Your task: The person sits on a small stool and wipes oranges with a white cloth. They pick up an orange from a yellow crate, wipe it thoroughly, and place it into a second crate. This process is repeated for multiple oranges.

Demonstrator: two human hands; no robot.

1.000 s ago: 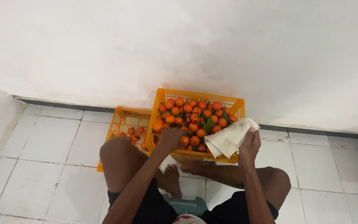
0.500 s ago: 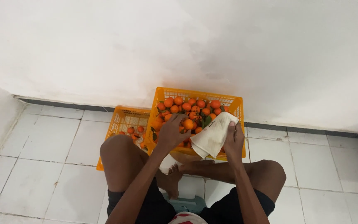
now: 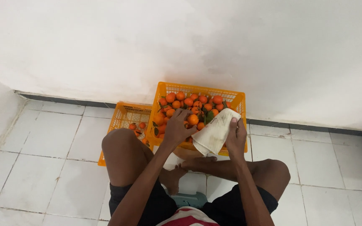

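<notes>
Single head view, steeply down, near, facing the wall (image 3: 231,42).

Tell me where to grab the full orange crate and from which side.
Grip the crate by its top rim at the two short ends, coming from above. Its lattice walls look graspable, fruit heaps the middle, and the near edge is blocked by the left hand, right hand and cloth.

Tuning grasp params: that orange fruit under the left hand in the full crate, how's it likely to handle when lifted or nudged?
The orange fruit looks round and smooth, so it would probably roll if nudged. It fits under the fingers of the left hand, so it is likely light. It sits on a heaped pile in the full crate; lifting it may shift neighbouring fruit.
</notes>
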